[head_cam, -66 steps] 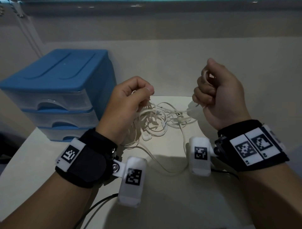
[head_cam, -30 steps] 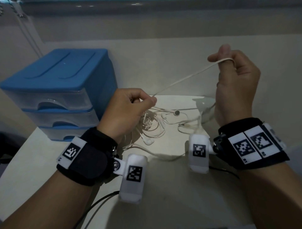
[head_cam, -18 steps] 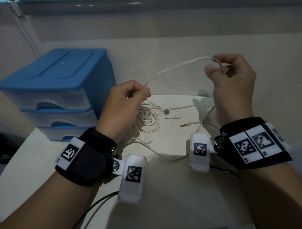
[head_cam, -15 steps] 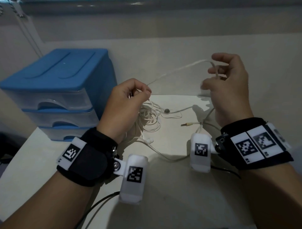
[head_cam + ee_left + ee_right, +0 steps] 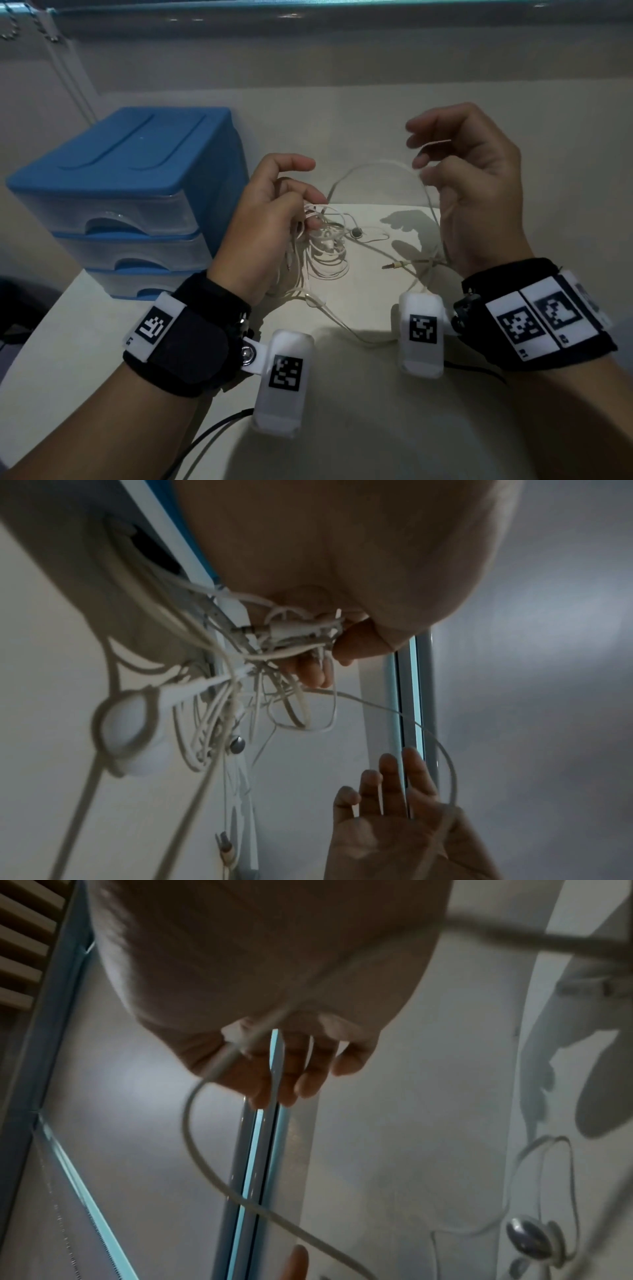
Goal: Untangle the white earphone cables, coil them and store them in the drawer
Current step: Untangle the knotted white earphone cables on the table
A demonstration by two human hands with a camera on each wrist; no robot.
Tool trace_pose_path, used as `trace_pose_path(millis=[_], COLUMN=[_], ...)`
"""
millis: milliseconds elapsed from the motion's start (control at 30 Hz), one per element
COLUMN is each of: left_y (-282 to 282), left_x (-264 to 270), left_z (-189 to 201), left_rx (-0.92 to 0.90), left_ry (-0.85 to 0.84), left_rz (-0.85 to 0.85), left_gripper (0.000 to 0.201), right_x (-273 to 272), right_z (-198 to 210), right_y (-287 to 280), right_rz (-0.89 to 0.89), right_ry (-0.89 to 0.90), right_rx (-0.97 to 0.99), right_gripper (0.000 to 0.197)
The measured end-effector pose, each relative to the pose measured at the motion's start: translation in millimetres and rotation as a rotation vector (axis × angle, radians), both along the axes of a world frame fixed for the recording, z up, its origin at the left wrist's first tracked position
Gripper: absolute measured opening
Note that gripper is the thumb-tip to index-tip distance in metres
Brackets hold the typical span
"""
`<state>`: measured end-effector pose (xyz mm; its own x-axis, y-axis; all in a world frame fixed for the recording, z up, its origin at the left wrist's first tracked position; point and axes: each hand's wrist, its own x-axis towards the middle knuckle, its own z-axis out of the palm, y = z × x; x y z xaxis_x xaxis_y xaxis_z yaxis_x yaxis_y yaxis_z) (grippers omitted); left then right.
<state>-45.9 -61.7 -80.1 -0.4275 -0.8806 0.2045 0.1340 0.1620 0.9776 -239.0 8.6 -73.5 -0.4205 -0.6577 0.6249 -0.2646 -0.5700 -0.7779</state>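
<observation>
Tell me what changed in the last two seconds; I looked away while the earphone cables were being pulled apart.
The right hand lifted, drew one strand taut out of the tangle, then eased down and loosened; the strand now sags, draped across it. The jack plug came free onto the table. The left hand kept its hold on the tangle, forefinger now lifted. The drawer unit stayed shut.

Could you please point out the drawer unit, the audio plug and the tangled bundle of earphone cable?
drawer unit [image 5: 137,154], head view, on its blue top.
audio plug [image 5: 399,264], head view, on its barrel.
tangled bundle [image 5: 327,240], head view, on the dense knot at its middle.
</observation>
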Motion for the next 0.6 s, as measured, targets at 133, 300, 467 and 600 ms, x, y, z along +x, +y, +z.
trace_pose_path(millis=[133,300,467,600], left_y=[1,3,4,4], left_x=[-1,0,0,1], left_z=[1,2,2,2], left_rx=[0.039,0.016,0.002,-0.023], left_ry=[0.057,0.079,0.124,0.137], left_rz=[-0.048,-0.084,-0.117,-0.125], left_gripper=[0.053,0.057,0.059,0.06], right_x=[5,11,13,17], right_z=[0,-5,-10,-9], right_y=[0,-3,-2,0], right_rz=[0.086,0.157,0.227,0.31], right_ry=[0.067,0.182,0.245,0.214], right_rx=[0.032,0.367,0.603,0.606], right_gripper=[0.016,0.03,0.031,0.005])
